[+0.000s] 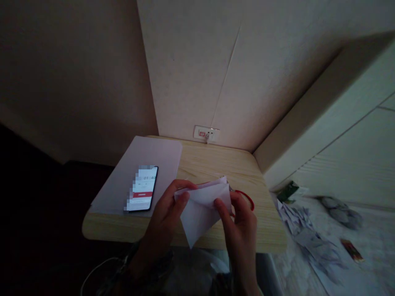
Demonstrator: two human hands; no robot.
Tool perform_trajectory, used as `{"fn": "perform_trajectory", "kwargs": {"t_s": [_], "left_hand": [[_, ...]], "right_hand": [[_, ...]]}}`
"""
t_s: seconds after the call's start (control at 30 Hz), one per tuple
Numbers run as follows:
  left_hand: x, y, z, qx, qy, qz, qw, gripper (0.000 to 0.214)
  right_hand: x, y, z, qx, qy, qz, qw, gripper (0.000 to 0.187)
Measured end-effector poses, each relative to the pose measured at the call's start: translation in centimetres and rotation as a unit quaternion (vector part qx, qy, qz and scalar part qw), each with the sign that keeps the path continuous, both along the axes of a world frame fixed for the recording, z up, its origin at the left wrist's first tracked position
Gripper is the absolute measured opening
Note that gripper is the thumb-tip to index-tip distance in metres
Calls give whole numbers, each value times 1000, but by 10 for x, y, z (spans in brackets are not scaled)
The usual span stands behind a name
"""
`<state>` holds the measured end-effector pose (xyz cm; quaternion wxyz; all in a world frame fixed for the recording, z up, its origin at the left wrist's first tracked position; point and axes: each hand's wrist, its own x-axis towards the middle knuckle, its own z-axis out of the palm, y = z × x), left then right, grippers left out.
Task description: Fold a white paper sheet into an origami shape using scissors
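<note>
Left: a phone (142,188) lies screen-up on a loose sheet (162,154) at the left of the table (216,164), probably so that its lit display can be read while both hands are occupied. Centre: the left hand (165,213) pinches the left edge of the folded paper (202,207), thumb on top and fingers beneath. The paper is held just above the table's near edge. It tapers to a corner directed near and downward, so its long axis runs from far to near and leans slightly left. The right hand (242,224) pinches the right edge in the same way. A grip on both sides appears to hold the layers flat. Right: the red-handled scissors (248,197) lie just behind the paper, close to the right hand. Paper scraps (300,230) lie well apart, off the table.
</note>
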<state>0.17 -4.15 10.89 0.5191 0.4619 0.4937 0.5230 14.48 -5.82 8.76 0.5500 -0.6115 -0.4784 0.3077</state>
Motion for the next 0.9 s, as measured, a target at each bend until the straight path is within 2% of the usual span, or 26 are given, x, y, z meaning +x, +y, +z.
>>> {"fn": "perform_trajectory", "kwargs": {"t_s": [0.1,0.27,0.43,0.6,0.7,0.8,0.9], "left_hand": [[-1,1,-2,-22,7,-5,1000,21],[2,-1,4,-29,12,25,999,27],[5,-2,7,-25,-20,10,999,26],[0,1,1,-18,3,-10,1000,25],[-3,4,-5,-22,-14,-20,999,23],[-6,5,-10,-33,-30,-28,999,22],[-7,5,-10,-43,-22,-40,998,22]], "right_hand": [[0,-1,2,11,-6,12,1000,15],[1,-3,4,25,-27,9,999,13],[1,-3,5,18,-22,13,999,13],[1,-1,6,10,-33,29,999,17],[1,1,6,34,-46,7,998,16],[3,2,5,43,-26,-19,999,16],[5,3,5,25,1,1,1000,17]]}}
